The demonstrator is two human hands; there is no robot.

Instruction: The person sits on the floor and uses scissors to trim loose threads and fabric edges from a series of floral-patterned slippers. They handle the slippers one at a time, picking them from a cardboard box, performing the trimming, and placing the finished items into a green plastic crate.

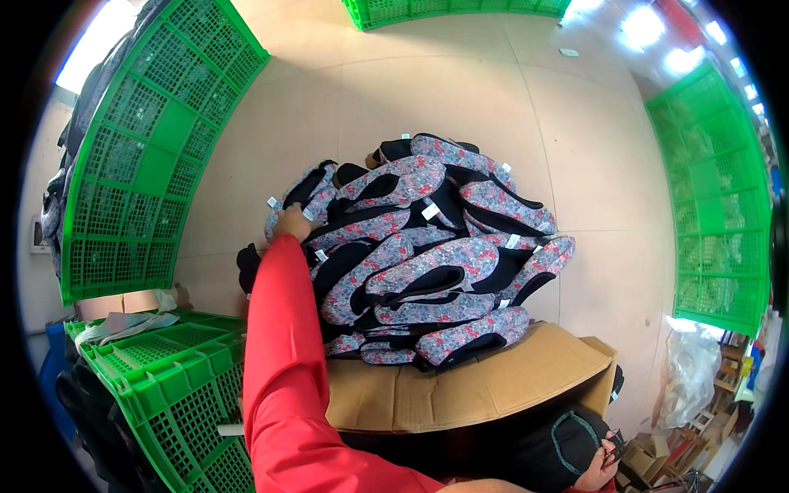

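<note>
A heap of padded slippers, grey with red flowers and black linings, lies on the table in front of me; several carry small white tags. My left hand, in a red sleeve, reaches to the heap's left edge. Its fingers are closed on the near end of a floral slipper, whose opening faces up. Low at the right, my right hand has its fingers curled together around a small dark thing that I cannot make out. Beside that hand is a black bundle with a dark green loop.
A bent cardboard sheet stands between me and the heap. Green plastic crates rise at the left, right and far edge; another crate stands low at the left. Clear plastic wrapping hangs at the right.
</note>
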